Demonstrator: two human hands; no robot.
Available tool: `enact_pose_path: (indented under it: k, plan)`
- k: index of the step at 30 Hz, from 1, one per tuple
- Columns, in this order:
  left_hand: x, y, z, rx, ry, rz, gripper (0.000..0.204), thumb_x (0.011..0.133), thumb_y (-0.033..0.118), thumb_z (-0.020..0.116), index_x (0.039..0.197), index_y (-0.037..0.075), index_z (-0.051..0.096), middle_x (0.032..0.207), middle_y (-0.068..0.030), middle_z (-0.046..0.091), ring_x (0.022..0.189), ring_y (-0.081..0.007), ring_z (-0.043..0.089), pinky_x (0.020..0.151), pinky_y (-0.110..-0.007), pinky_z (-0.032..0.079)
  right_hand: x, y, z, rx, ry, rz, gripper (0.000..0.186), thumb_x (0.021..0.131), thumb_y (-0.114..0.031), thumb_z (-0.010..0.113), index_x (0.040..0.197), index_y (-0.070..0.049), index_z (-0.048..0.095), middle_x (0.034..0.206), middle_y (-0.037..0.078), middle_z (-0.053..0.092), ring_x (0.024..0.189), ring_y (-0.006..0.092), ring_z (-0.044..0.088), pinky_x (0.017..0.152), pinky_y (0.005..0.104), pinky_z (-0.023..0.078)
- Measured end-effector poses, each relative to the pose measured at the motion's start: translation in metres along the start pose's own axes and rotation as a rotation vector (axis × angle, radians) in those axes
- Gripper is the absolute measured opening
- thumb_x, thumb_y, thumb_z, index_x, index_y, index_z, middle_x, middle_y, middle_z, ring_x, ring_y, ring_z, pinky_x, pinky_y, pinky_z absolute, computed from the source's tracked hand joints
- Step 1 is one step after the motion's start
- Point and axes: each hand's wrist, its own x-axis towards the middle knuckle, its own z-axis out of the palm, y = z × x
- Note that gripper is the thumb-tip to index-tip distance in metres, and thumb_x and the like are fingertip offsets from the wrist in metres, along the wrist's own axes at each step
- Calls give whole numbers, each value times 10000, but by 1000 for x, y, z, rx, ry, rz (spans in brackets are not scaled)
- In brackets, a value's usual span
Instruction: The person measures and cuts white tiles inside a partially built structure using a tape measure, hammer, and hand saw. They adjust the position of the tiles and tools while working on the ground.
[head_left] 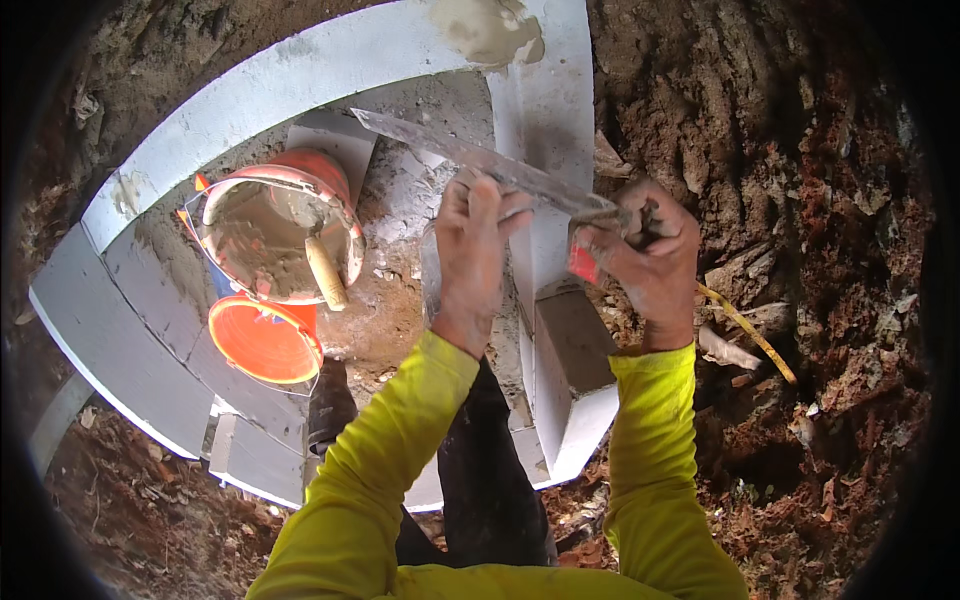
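Observation:
A long, thin, mortar-smeared metal blade [440,146] slants across in front of me, its far tip up to the left. My right hand [655,255] is closed round its near end, where a grip is mostly hidden by the fingers. A small red piece [583,258] shows under that hand; whether it belongs to the blade I cannot tell. The curled fingers of my left hand [472,250] pinch the blade's lower edge near its middle. Left of the hands, an orange bucket [315,165] holds wet grey mortar [265,240], with a wooden-handled tool [325,272] leaning in it.
A smaller orange bucket [262,340] lies tilted beside the first. A curved wall of pale blocks [290,75] surrounds both buckets and my legs. Grey mortar [490,30] covers part of its top. A grey block [575,340] sits at right. Rough soil and a yellow strip [750,330] lie beyond.

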Motion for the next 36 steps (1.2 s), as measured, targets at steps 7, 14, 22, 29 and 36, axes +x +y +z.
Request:
enact_pose_path:
  k: [7, 14, 22, 29, 36]
  plan:
    - [-143, 2, -12, 308, -284, 113, 614, 917, 431, 627, 1263, -21, 398, 936, -54, 582, 836, -130, 561, 770, -300, 464, -103, -41, 36, 252, -12, -118, 375, 765, -258, 856, 831, -55, 547, 659, -33, 491, 575, 45, 440, 525, 229, 354]
    - [-91, 45, -24, 264, -684, 251, 528, 833, 352, 667, 1178, -11, 503, 805, -39, 529, 715, -128, 528, 660, -273, 448, -29, -9, 14, 445, 394, 316, 400, 1026, -334, 546, 1188, 25, 610, 599, -74, 355, 447, 22, 292, 397, 204, 235]
    - [86, 22, -60, 222, -398, 50, 545, 986, 422, 464, 1152, -82, 584, 860, -125, 641, 710, -201, 651, 629, -350, 582, 90, 83, 15, 334, 493, 489, 318, 943, -347, 674, 1058, -50, 657, 596, -89, 373, 460, 52, 301, 414, 230, 248]
    - [142, 5, -56, 309, -9, 138, 264, 925, 169, 483, 948, 11, 694, 785, -48, 644, 604, -137, 584, 567, -274, 514, 129, 120, -1, 196, 618, 503, 210, 888, -302, 734, 887, -102, 668, 650, -44, 540, 462, 82, 424, 407, 271, 321]
    - [152, 12, -47, 187, -52, 203, 117, 917, 96, 576, 903, 49, 682, 752, -8, 639, 612, -94, 555, 549, -249, 462, 138, 121, -2, 289, 640, 488, 183, 861, -276, 775, 868, -137, 656, 707, -51, 515, 582, 100, 453, 521, 289, 348]
